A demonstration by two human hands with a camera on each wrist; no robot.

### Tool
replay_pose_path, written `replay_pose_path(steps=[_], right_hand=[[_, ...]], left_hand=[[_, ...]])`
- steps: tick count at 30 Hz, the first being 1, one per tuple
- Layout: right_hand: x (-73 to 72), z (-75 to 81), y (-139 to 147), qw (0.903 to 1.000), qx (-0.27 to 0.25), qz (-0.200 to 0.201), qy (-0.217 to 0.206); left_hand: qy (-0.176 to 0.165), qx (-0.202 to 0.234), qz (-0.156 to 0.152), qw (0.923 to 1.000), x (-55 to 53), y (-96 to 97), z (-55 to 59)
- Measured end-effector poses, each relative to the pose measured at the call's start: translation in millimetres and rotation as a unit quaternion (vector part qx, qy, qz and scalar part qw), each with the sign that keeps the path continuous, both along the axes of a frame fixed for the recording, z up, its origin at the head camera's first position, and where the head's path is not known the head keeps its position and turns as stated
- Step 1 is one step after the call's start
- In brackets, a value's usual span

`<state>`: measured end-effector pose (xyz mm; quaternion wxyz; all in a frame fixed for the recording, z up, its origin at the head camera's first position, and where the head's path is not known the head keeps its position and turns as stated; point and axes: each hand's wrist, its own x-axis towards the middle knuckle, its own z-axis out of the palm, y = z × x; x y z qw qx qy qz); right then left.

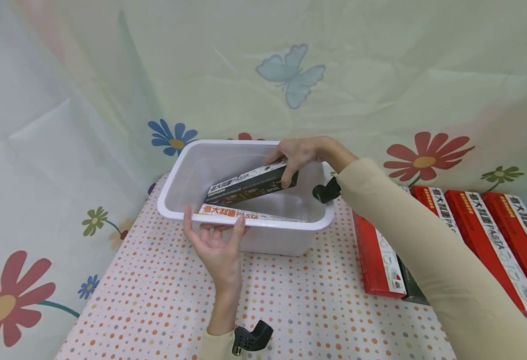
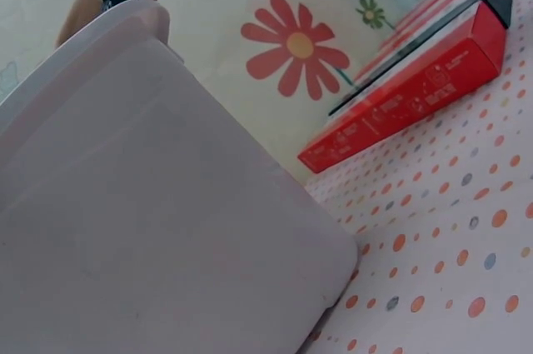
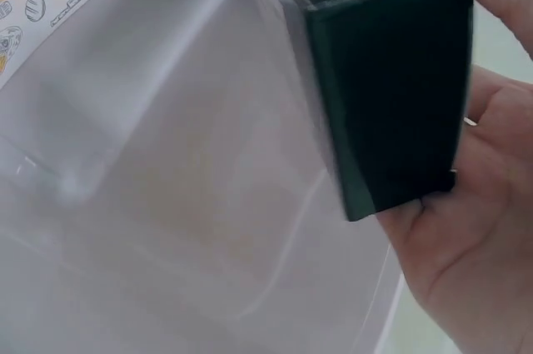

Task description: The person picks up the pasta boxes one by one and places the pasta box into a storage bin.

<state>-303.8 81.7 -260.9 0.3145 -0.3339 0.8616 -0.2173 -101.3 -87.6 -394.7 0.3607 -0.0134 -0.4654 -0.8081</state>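
Note:
A white plastic bin (image 1: 272, 239) stands on the dotted tabletop. My right hand (image 1: 301, 152) reaches in over its far right rim and grips one end of a dark pasta box (image 1: 250, 187), thumb on the near side. That box slants, its right end raised and its left end low in the bin. In the right wrist view the dark end of the pasta box (image 3: 391, 96) shows between thumb and fingers. An orange-lettered pasta box (image 1: 227, 211) lies along the bin's front wall inside. My left hand (image 1: 214, 245) holds the front rim, some fingers curled beneath it.
To the right lie several red pasta boxes (image 1: 493, 240), with a dark box (image 1: 414, 285) among them, partly behind my right sleeve (image 1: 407, 235). A flower-printed cloth (image 1: 358, 90) hangs behind the table. The tabletop (image 1: 290, 310) has a dotted cover.

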Motion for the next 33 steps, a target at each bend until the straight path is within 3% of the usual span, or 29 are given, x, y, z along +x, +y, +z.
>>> replay_pose_path(steps=[9, 15, 21, 26, 33], right_hand=[[-2.1, -2.6, 5.7, 0.9994, 0.033, -0.003, -0.003], [-0.1, -2.4, 12.3, 0.9996, 0.027, -0.011, 0.001], [7.9, 0.0, 16.1, 0.9961, -0.036, -0.079, 0.015], [26.7, 17.6, 14.6, 0.9928, -0.058, -0.074, 0.075], [78.4, 66.0, 35.0, 0.9823, -0.094, -0.053, 0.153]], left_hand=[[0.000, -0.005, -0.004, 1.0000, -1.0, 1.3, -1.3], [-0.002, -0.004, -0.009, 0.9999, -2.6, 3.8, -1.6], [-0.016, 0.000, -0.018, 0.9997, -3.1, 5.8, -3.2], [-0.018, 0.001, -0.018, 0.9997, -4.9, 5.0, -4.1], [-0.018, -0.001, -0.016, 0.9997, -8.4, 2.9, -5.0]])
